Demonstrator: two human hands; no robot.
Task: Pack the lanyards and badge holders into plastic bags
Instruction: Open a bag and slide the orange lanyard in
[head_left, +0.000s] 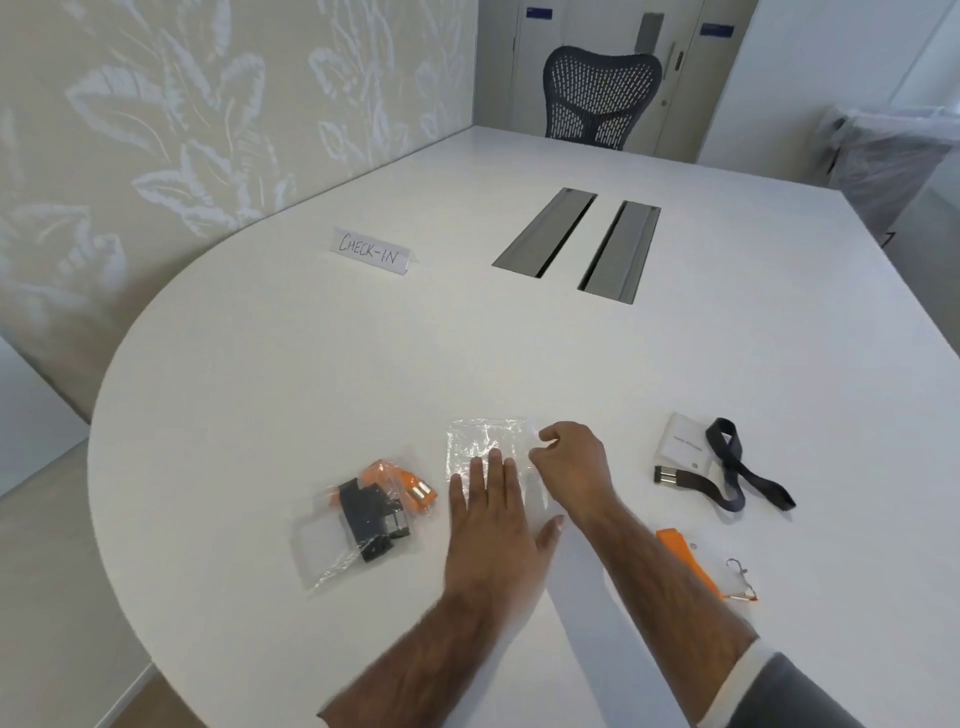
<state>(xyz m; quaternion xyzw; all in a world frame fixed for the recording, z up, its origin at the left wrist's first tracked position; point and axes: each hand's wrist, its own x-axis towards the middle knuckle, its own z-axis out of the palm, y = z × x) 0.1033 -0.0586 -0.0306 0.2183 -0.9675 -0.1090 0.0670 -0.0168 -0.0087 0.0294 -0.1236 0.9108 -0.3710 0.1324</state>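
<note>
Beyond the empty plastic bag (480, 439), far up the white worktop (311, 389), stands a folded card (371, 252) lettered CHECK-IN. Beyond the bag and somewhat to its right lie two metal cable troughs (545, 234), and a dark mesh chair (600, 96) sits at the far edge. Left of the bag, near but apart, lies a filled bag (358, 519) holding orange and black lanyards. Well apart to the bag's right, a black lanyard (748, 473) loops over a white badge holder (685, 441). Nearer the person on that side lies an orange lanyard (685, 564), with a metal clip (740, 574) just beside its end.

Both forearms reach across the worktop to the empty bag. The right forearm covers part of the orange lanyard, and the left hand (493, 514) hides the bag's near half. The print on the badge holder is too small to read. Whether the empty bag's mouth is parted cannot be told.

That bag is clear, crinkled and glossy, lying flat. The left hand presses on it palm down, its grip apart with the fingers straight. The right hand (574, 462) has its grip clamped on the bag's right edge, pinching the film.
</note>
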